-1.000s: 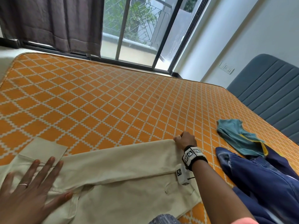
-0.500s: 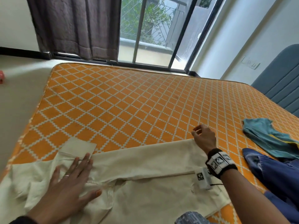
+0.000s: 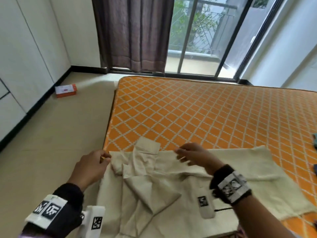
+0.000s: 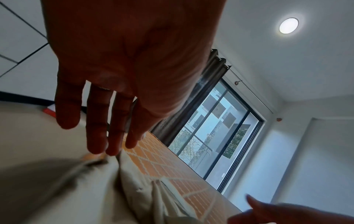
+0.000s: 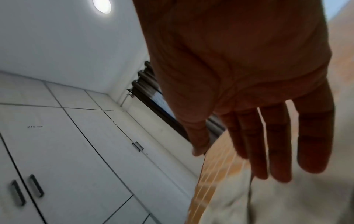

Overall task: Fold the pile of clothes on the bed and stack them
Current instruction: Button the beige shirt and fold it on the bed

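A beige shirt [image 3: 154, 182] lies spread on the near left corner of the orange patterned mattress [image 3: 205, 117], one cuffed sleeve [image 3: 147, 148] folded up at its far edge. My left hand [image 3: 103, 160] is at the shirt's bunched left edge. In the left wrist view its fingers [image 4: 95, 136] are straight, with the tips touching the cloth [image 4: 134, 189]. My right hand [image 3: 181, 157] hovers over the middle of the shirt's far edge, with relaxed, spread fingers [image 5: 277, 151] holding nothing above the cloth [image 5: 287, 204].
The mattress's left edge drops to a beige floor [image 3: 51, 152], where an orange and white box [image 3: 66, 90] lies. White wardrobe doors [image 3: 25, 48] line the left wall. A brown curtain [image 3: 133, 31] and window [image 3: 202, 40] stand behind the bed. A teal garment [image 3: 314, 140] shows at the right edge.
The view has swung left. My left hand left its flat place on the shirt for the shirt's left edge. My right hand came left from the hem corner to the middle.
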Demonstrator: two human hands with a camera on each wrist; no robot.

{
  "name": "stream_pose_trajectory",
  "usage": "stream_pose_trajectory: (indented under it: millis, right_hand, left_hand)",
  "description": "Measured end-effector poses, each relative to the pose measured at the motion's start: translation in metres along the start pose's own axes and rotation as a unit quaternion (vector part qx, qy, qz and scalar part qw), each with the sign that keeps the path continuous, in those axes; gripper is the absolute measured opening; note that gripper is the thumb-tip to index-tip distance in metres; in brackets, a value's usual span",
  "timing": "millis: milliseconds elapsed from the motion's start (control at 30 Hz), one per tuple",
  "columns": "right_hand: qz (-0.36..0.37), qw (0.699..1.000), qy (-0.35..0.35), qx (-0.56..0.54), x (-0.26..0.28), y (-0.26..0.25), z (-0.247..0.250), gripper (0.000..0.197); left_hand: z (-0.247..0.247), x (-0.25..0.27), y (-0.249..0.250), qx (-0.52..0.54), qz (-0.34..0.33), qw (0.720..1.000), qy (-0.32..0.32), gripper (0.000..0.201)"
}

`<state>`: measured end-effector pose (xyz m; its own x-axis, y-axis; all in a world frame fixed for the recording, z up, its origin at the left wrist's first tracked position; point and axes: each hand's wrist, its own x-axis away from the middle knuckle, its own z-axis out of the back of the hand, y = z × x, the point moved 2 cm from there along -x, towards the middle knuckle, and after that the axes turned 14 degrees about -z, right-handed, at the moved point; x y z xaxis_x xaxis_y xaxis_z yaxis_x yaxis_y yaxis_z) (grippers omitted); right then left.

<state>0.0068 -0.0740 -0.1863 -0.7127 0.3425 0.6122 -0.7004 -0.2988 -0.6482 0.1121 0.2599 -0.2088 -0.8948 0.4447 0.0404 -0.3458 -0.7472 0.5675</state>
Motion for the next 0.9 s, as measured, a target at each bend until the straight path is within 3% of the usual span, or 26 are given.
stream_pose_trajectory:
  millis: [100,200,300,400,467,567,600,667,767,833,900]
  right_hand:
    - [-0.022,0.999,-0.006,-0.031,-0.015,-0.015,-0.084,0.051]
    - [-0.010,0.993,0.107,-0.047,-0.013,-0.020,-0.134,0.057]
    - [-0.019,0.988,0.075,-0.134,-0.011,-0.015,-0.157,0.060]
    - [-0.008,0.960,0.027,-0.279,0.009,-0.013,-0.138,0.049]
    - [0.040,0.929,-0.044,-0.366,0.033,-0.010,-0.116,0.041]
    - [0.134,0.834,-0.190,-0.501,0.069,0.009,-0.082,0.045]
    - [0.142,0.804,-0.210,-0.538,0.081,0.017,-0.074,0.048]
    - [0.163,0.807,-0.112,-0.557,0.097,0.035,-0.051,0.047]
    - [0.137,0.780,-0.107,-0.600,0.130,0.045,-0.028,0.052]
    - [0.141,0.737,-0.174,-0.637,0.143,0.053,-0.021,0.068]
    - [0.162,0.725,-0.163,-0.649,0.154,0.066,-0.009,0.068]
  left_hand:
    - [0.011,0.012,-0.010,-0.017,-0.014,1.000,0.001,0.019]
    - [0.026,0.023,-0.021,0.005,-0.031,0.999,0.019,0.020]
    - [0.036,0.028,-0.027,0.028,-0.062,0.996,0.048,0.017]
    - [0.036,0.025,-0.024,0.032,-0.105,0.993,0.049,0.022]
    - [0.031,0.023,-0.014,0.037,-0.139,0.989,0.025,0.031]
    - [0.017,0.025,0.004,-0.010,-0.199,0.979,-0.044,0.053]
    - [0.012,0.027,0.010,-0.053,-0.210,0.973,-0.078,0.062]
    - [0.001,0.030,0.022,-0.150,-0.229,0.950,-0.149,0.081]
    - [-0.018,0.032,0.036,-0.230,-0.245,0.914,-0.229,0.098]
    - [-0.031,0.029,0.037,-0.253,-0.227,0.906,-0.252,0.092]
    - [-0.036,0.024,0.036,-0.259,-0.205,0.913,-0.241,0.076]
